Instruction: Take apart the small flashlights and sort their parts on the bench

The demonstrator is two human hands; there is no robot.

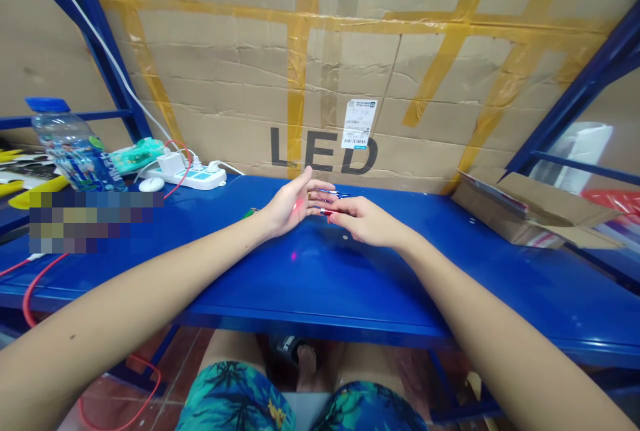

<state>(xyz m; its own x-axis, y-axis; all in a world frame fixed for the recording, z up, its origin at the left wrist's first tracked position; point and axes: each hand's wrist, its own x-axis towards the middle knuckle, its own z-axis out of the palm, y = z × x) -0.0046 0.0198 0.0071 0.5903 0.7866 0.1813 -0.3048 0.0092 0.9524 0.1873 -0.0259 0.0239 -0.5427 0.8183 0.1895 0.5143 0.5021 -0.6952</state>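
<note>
My right hand (367,221) pinches a slim red laser pointer (327,212) with a silvery tip, aimed left. Red light from it glows on the palm of my left hand (295,204). That hand is open, palm turned toward the pointer, with the thumb up and the fingers reaching right behind its tip. A small pinkish-red light spot (293,256) shows on the blue tabletop (380,284) below. Just beyond my fingertips is a blue and silvery slender item (341,195), partly hidden by my hands. A bit of something green (250,213) peeks out behind my left wrist.
At the left stand a blue-capped bottle (75,144) and a white power strip (197,174) with plugs, near a white rounded gadget (151,185) and a red cable (35,291). An opened cardboard box (520,207) lies at right. A large cardboard panel (225,84) rises behind.
</note>
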